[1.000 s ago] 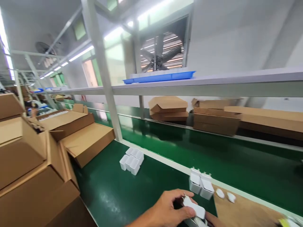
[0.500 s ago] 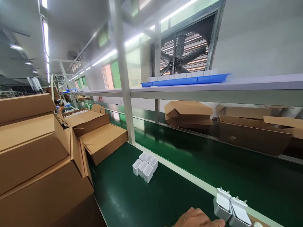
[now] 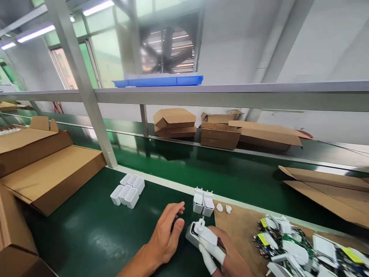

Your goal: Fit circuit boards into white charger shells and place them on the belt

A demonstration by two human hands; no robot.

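Observation:
My right hand point(image 3: 230, 250), with white finger covers on some fingers, grips a white plug adapter housing point(image 3: 193, 234) whose pronged part points up. Just left of it, my left hand point(image 3: 165, 234) has its fingers apart and holds nothing. Beyond both hands, two similar white plug adapters point(image 3: 203, 202) stand side by side near the bench's pale edge strip. Two small white lumps point(image 3: 223, 208) lie to their right on a brown cardboard sheet point(image 3: 239, 223). Farther left, several white open-topped cases point(image 3: 128, 190) are grouped on the green bench top point(image 3: 95, 238).
A heap of circuit boards and white parts point(image 3: 300, 246) covers the right of the sheet. Cardboard boxes point(image 3: 57, 173) stand at the left, and more boxes point(image 3: 175, 123) sit beyond the green belt point(image 3: 184, 169). A shelf point(image 3: 230, 94) carries a blue tray point(image 3: 161, 81).
My view has swung right and down. The right hand now shows with a plug adapter housing in its grip, and the boards have come into sight. The left hand is open beside it.

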